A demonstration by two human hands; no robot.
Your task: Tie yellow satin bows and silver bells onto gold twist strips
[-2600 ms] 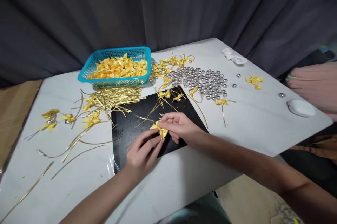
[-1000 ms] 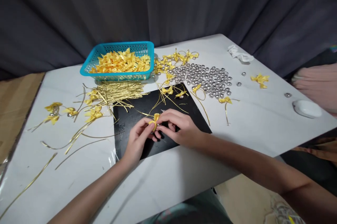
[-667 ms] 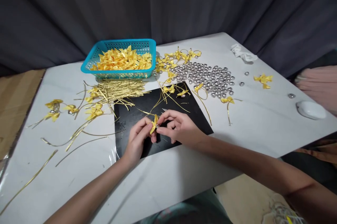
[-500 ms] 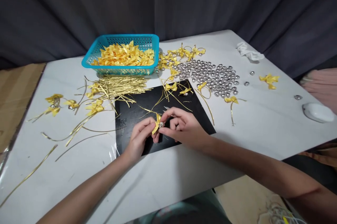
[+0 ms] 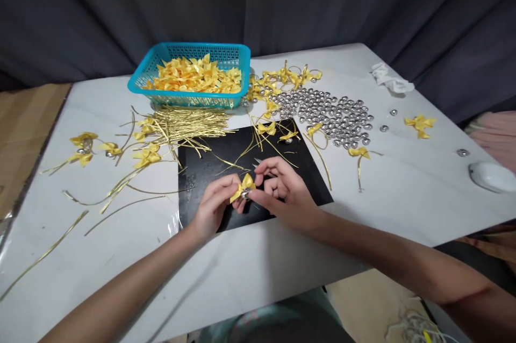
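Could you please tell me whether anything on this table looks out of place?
The crumpled white item, toward the back right of the table, looks odd: it matches neither the yellow bows nor the silver beads. I see no damage.

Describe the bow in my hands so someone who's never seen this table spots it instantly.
On the white table, find the black mat. Over it, the left hand holds a yellow bow with a silver piece at its front. It's the only bow in a hand; the other bows in view lie untouched.
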